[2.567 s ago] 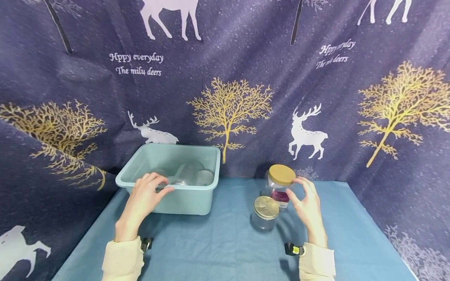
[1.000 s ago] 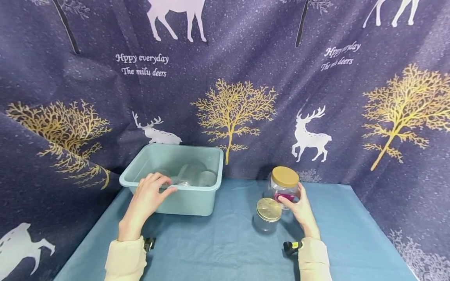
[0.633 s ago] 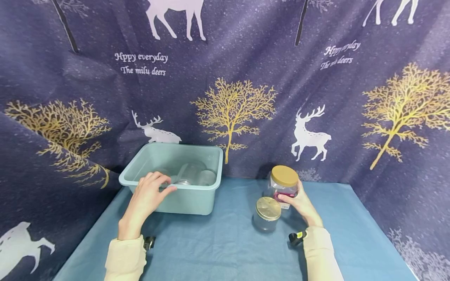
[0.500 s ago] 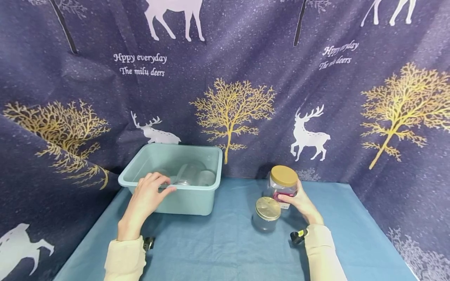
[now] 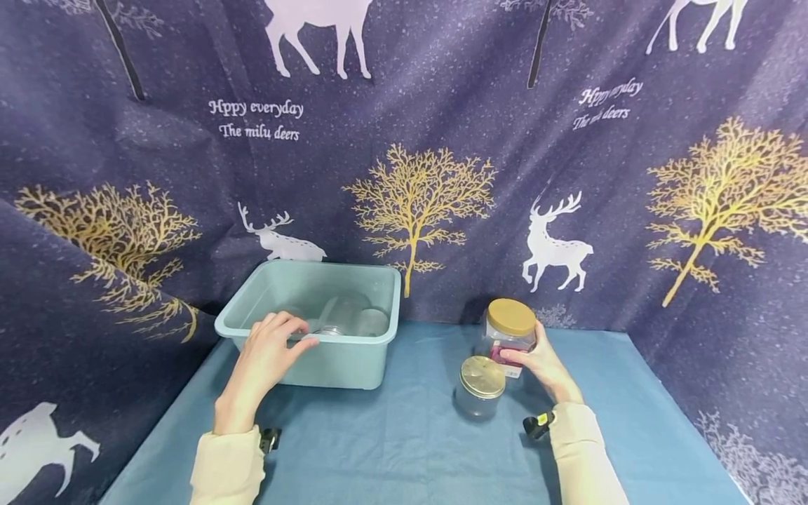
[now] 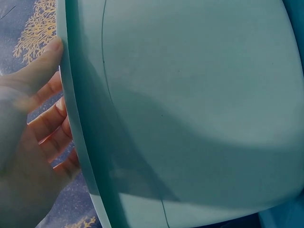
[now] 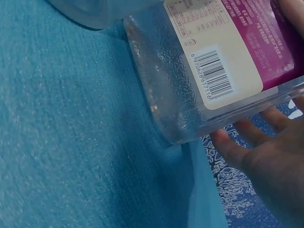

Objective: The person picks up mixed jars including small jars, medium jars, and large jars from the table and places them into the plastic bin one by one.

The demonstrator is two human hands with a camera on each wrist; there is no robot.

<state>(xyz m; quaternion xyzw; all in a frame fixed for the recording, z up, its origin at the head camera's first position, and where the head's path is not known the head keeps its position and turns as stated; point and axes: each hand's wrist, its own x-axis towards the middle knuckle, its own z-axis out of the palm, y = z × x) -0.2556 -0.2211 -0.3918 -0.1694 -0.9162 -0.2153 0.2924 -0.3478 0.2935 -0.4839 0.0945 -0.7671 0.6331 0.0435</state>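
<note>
My right hand [image 5: 541, 363] grips the right side of a clear plastic jar [image 5: 499, 346] with a mustard-yellow lid and a purple label. In the right wrist view, the jar's [image 7: 161, 80] barcode panel shows, and fingers reach along its far side. Close in front stands a smaller clear jar [image 5: 481, 401] with a gold lid. At the left, my left hand [image 5: 268, 354] holds the front rim of a pale green basin [image 5: 341, 368]. Seen from the left wrist, the thumb [image 6: 54, 47] lies at the rim, while the fingertips pass behind it.
Inside the basin lie several clear containers, partly hidden by the front wall and left hand. A blue cloth [image 5: 404, 449] covers the table. A dark patterned curtain [image 5: 442, 84] hangs right behind the basin and jars.
My right hand has moved left onto the purple-labelled jar and now grips it. Its forearm has swung outward slightly. The left hand, basin and jars keep their places.
</note>
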